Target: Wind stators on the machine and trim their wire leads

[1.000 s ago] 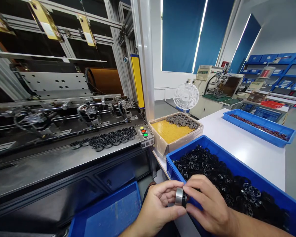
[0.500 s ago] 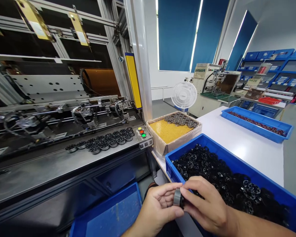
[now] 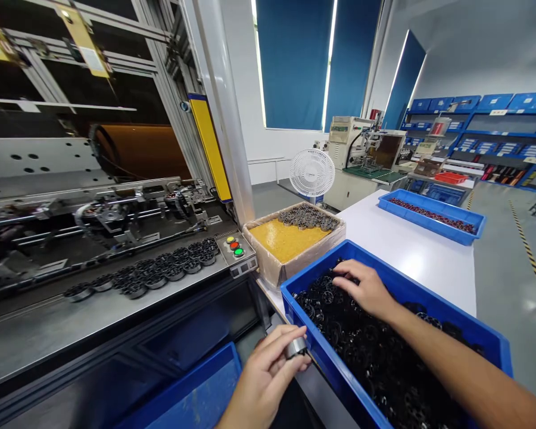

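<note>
Bin (image 3: 397, 277) under the right hand (image 3: 364, 289), ring (image 3: 295, 347) in the left hand (image 3: 265, 366)

White worktop (image 3: 411, 256): carries the bin, which lies to the right of the left hand. Long axis of bin runs from far left to near right. Right forearm crosses it from the right.

Box (image 3: 272, 268): beyond the far-left end of the bin, just beside it.

Hands: the right is by far the nearer to the parts (image 3: 339, 339) in the bin, its fingers curled down at them toward the box end. Thumb and forefinger look slightly apart; tips partly lost against the dark heap, so cannot tell whether a part is held. The left pinches the ring between thumb and fingers, just outside the bin's near wall.

Ring: short, no real long axis; bright band side-on to the camera, dark underside, somewhat tilted. Lies left of and nearer the wearer than the right hand, well apart from it.

Change against half a second ago: view has swung right, so the scene sits further left. Both hands were then at the ring; the right has since gone out over the bin. The left keeps the ring.
</note>
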Action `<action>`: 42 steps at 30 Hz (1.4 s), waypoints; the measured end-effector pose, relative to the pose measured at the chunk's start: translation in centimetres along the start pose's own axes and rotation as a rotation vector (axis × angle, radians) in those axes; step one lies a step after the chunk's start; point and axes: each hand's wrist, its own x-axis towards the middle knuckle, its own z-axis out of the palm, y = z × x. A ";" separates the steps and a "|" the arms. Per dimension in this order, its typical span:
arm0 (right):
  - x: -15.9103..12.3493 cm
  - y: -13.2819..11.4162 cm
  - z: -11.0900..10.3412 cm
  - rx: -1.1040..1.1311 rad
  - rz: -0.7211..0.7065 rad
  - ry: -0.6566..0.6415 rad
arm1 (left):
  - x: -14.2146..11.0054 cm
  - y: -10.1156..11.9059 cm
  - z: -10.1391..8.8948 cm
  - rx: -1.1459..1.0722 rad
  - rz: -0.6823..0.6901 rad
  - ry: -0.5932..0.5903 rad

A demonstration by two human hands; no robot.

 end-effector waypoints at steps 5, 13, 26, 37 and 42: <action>-1.1 8.3 0.2 -0.213 0.163 -0.105 | 1.0 0.0 -1.1 0.002 -0.102 0.133; -1.0 8.0 1.4 -0.301 0.278 -0.198 | -0.4 0.9 -1.0 0.334 0.262 0.167; -3.3 -10.6 1.7 0.305 -0.220 0.048 | 0.1 0.8 1.8 -0.287 -0.010 0.021; -3.1 -10.3 1.1 0.259 -0.364 -0.059 | 0.2 1.3 1.9 -0.298 -0.007 0.072; -3.0 -9.8 1.4 0.156 -0.480 -0.012 | 0.1 1.5 1.7 -0.348 -0.027 0.044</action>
